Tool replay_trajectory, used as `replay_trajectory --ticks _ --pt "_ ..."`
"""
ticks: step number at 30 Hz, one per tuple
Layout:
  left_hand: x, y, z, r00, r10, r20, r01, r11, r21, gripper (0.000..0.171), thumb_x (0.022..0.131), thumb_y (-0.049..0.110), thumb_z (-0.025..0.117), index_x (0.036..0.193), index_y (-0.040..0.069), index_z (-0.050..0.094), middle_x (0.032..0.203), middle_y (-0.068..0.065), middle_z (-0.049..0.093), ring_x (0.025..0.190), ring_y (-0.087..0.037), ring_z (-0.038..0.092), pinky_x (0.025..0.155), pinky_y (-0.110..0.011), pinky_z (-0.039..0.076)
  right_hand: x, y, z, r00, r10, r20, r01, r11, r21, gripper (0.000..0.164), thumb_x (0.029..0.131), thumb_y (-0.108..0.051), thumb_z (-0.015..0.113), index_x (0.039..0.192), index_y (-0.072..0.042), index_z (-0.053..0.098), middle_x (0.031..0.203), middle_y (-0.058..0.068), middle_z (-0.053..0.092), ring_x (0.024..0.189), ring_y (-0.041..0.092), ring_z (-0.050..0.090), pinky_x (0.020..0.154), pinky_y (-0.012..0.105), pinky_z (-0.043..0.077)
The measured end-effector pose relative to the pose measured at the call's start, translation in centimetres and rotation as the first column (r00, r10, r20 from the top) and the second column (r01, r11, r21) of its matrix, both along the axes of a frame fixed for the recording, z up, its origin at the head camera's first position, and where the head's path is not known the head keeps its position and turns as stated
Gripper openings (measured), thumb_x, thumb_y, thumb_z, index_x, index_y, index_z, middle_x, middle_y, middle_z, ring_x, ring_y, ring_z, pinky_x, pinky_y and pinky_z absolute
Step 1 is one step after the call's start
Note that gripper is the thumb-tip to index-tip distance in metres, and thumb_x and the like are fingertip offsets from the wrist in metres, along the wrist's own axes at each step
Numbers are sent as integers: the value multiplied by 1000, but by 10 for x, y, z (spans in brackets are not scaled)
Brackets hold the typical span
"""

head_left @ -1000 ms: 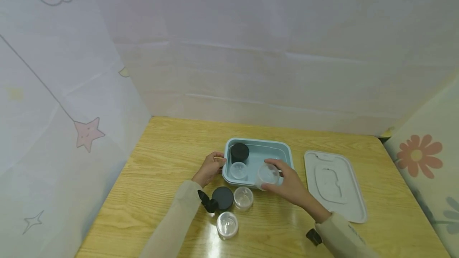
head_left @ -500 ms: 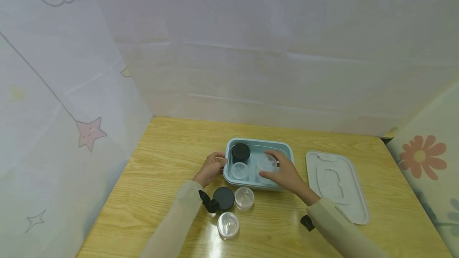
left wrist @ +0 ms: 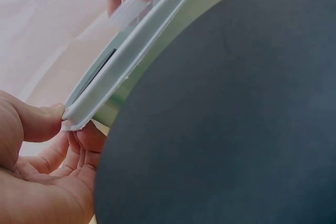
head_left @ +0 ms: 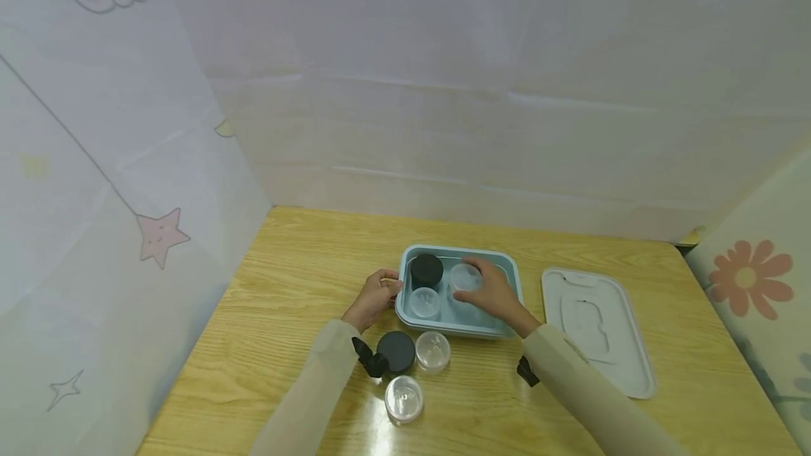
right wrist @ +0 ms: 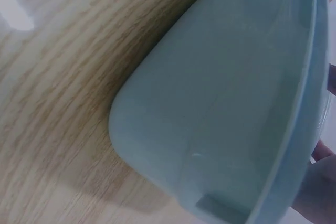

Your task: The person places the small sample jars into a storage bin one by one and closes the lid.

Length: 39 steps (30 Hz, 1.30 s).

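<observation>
My left hand (head_left: 372, 300) pinches the left rim of a light blue plastic box (head_left: 456, 330). In the left wrist view the thumb lies over that rim (left wrist: 107, 82) and the other fingers are underneath. My right hand (head_left: 493, 294) grips a clear plastic jar (head_left: 465, 276) by its sides, inside the box near the middle. A black-topped round jar (head_left: 427, 269) stands in the box's far left corner. Just in front of it is a small clear jar (head_left: 425, 303). The box's outer wall (right wrist: 210, 93) fills much of the right wrist view and mostly hides the right hand.
Before the box, a black round lid or jar (head_left: 396, 350) and two clear jars (head_left: 433, 351) sit on the wooden table (head_left: 304, 266). Right of the box lies a white rectangular lid (head_left: 595, 333). Patterned sheets (head_left: 405, 111) enclose the table's back and sides.
My right hand has carried the clear jar from over the box's front rim, inward and toward the back, beside the black-topped jar. My left hand has stayed on the rim.
</observation>
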State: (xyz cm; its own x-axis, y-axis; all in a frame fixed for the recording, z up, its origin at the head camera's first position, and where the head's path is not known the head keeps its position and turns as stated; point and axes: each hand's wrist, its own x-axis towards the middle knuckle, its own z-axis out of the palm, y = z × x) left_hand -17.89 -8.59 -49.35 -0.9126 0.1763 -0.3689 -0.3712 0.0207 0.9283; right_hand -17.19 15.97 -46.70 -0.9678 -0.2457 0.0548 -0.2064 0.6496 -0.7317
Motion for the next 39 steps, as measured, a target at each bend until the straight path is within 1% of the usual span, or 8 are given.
replay_trajectory --ticks 6,14,16,21,23,28,32,39 --pt "1 -1 0 1000 -2 -1 2 1000 3 24 97 3 49 120 -5 46 92 -10 56 77 -16 57 66 -25 50 -11 -6 -8 998 -6 69 5 1000 17 68 77 -15 79 134 3 46 134 23 50 122 40 48 99 53 40" --pt "0 -1 0 1000 -8 -1 8 1000 3 27 98 5 49 122 -6 45 96 -13 57 80 -18 57 66 -25 50 -22 -11 -21 997 -18 70 16 1000 23 70 74 -13 80 132 6 46 132 24 51 122 40 48 102 52 39" --pt "3 -1 8 1000 -17 -3 17 1000 6 27 98 4 49 122 -8 45 95 -13 57 79 -18 57 66 -25 50 -24 -10 -24 997 -25 73 24 999 24 70 74 -13 80 131 6 46 132 24 52 122 40 48 102 52 39" --pt "4 0 6 1000 -9 -7 9 1000 2 25 98 3 48 120 -7 45 91 -9 56 77 -16 57 66 -25 50 -25 -11 -30 996 -36 77 34 999 20 70 74 -14 81 131 5 46 132 23 52 121 39 49 102 52 39" --pt "0 0 -1 1000 3 -6 -3 1000 0 24 97 3 49 120 -5 46 91 -8 55 77 -15 57 65 -25 50 -25 -11 -31 997 -35 75 34 999 15 70 74 -15 81 131 4 46 132 23 52 122 39 49 102 52 39" --pt "0 1 -2 1000 4 1 -4 1000 2 24 97 3 49 119 -5 46 90 -7 55 76 -15 57 65 -24 50 -22 -8 -28 997 -34 71 33 999 13 72 74 -14 81 133 5 44 134 24 50 122 40 48 102 52 39" --pt "0 1 -2 1000 3 0 -3 1000 -2 24 97 3 48 119 -6 46 93 -10 57 77 -15 58 65 -24 50 -18 -5 -22 997 -25 70 24 1000 17 73 75 -14 80 134 5 42 135 24 48 123 40 47 103 52 38" --pt "1 -1 0 1000 0 -1 0 1000 -1 22 97 2 48 118 -5 46 93 -9 57 76 -15 58 65 -25 51 -4 1 -9 999 -11 30 11 1000 1 67 77 -11 78 133 5 44 133 25 49 123 41 46 101 54 39"
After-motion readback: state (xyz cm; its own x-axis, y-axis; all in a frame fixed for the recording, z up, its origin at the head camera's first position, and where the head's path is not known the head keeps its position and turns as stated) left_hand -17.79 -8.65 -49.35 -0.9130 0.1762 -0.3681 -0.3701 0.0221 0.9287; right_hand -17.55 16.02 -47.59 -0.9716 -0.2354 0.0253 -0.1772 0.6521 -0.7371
